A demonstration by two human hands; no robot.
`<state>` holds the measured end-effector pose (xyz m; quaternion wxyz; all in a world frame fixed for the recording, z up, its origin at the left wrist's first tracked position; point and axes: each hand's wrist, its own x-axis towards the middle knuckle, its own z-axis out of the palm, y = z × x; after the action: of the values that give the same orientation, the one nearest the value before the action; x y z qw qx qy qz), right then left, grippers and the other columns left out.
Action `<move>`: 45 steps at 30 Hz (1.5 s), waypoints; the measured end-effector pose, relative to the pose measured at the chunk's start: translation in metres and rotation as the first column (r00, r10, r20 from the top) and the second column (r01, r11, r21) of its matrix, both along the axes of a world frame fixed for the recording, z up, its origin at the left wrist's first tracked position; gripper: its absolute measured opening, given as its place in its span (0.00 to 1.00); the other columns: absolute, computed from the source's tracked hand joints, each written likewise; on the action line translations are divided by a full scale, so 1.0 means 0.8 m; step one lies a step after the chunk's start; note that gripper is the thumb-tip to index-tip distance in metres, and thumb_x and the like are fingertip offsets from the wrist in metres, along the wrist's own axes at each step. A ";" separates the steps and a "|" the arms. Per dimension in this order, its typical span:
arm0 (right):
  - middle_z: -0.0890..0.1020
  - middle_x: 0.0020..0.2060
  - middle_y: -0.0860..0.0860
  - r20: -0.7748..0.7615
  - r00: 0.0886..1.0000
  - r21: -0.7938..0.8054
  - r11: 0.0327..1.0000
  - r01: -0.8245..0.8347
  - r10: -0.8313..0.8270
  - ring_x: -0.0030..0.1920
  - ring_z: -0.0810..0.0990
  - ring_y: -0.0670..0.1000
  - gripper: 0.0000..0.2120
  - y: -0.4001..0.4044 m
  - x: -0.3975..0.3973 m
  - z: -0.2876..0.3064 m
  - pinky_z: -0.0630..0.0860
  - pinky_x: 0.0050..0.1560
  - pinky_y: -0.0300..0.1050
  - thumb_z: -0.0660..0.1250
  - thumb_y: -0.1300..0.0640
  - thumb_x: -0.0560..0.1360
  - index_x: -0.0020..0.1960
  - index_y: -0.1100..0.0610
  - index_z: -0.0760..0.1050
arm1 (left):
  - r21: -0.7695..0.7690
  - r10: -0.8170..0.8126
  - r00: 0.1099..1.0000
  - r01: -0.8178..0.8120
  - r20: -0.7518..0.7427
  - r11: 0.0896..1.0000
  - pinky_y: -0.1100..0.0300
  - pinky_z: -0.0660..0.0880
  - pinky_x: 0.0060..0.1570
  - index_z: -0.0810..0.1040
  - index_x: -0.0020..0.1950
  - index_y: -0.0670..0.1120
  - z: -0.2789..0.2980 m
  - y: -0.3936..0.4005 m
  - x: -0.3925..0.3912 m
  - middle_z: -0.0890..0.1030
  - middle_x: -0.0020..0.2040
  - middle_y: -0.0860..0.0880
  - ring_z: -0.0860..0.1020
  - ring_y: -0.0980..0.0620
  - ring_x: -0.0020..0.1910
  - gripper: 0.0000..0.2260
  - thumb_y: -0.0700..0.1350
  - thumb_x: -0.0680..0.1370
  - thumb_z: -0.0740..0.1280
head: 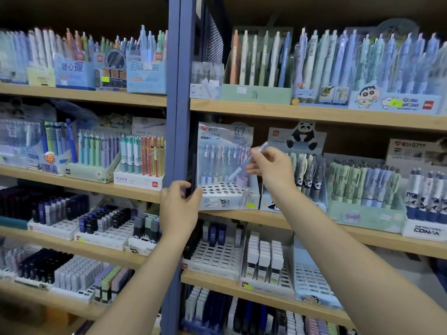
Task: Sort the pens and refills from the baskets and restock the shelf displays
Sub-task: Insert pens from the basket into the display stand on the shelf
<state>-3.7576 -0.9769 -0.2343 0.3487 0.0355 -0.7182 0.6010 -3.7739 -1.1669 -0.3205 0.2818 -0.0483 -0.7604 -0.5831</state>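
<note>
Now the right hand (271,165) fingers pinch a lilac pen (246,160) mid-barrel; left hand (180,201) grips the display box (227,199).

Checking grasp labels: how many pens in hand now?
1: a lilac pen pinched by the right hand, above the 0.7 mm display box. The left hand grips that box's corner, no pen visible.

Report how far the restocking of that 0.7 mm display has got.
Done: the back row of the 0.7 mm display already holds pens. In hand: the right hand pinches a lilac pen over it; the left hand grips its corner. Left: many front holes stand empty. No baskets show.
</note>
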 end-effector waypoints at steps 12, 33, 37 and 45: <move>0.83 0.35 0.56 0.035 0.990 0.204 0.970 0.130 -0.140 0.41 0.85 0.57 0.11 -0.002 -0.027 -0.010 0.83 0.49 0.56 0.67 0.58 0.80 0.40 0.57 0.77 | -0.043 -0.169 0.951 0.186 0.260 0.982 0.52 0.79 0.45 0.67 0.67 0.55 -0.012 0.012 -0.027 0.79 0.58 0.50 0.83 0.48 0.40 0.19 0.63 0.81 0.59; 0.82 0.36 0.53 0.011 0.998 0.322 0.944 -0.069 0.069 0.36 0.85 0.52 0.10 -0.055 -0.042 -0.002 0.84 0.44 0.50 0.67 0.59 0.80 0.40 0.55 0.76 | 0.245 -0.370 0.910 0.321 0.188 0.915 0.60 0.68 0.29 0.73 0.63 0.54 -0.019 0.004 -0.021 0.82 0.43 0.43 0.76 0.52 0.27 0.13 0.57 0.81 0.65; 0.82 0.36 0.52 0.083 0.996 0.425 0.903 -0.068 0.036 0.34 0.84 0.50 0.12 -0.067 -0.054 0.002 0.84 0.44 0.51 0.67 0.57 0.80 0.39 0.56 0.76 | 0.254 -0.387 0.904 0.337 0.184 0.907 0.58 0.69 0.32 0.74 0.61 0.52 -0.019 0.002 -0.022 0.82 0.42 0.43 0.76 0.52 0.26 0.13 0.58 0.81 0.66; 0.83 0.32 0.55 0.097 0.995 0.412 0.911 -0.016 -0.026 0.29 0.82 0.51 0.13 -0.082 -0.074 -0.001 0.82 0.41 0.53 0.72 0.53 0.77 0.39 0.61 0.80 | 0.245 -0.383 0.905 0.335 0.183 0.910 0.60 0.68 0.30 0.74 0.60 0.53 -0.019 -0.001 -0.021 0.84 0.42 0.45 0.77 0.52 0.27 0.14 0.60 0.80 0.66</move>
<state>-3.8166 -1.0426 -0.2352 0.2984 0.0763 -0.8456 0.4360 -3.7906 -1.1675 -0.3354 0.0839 -0.0917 -0.7004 -0.7028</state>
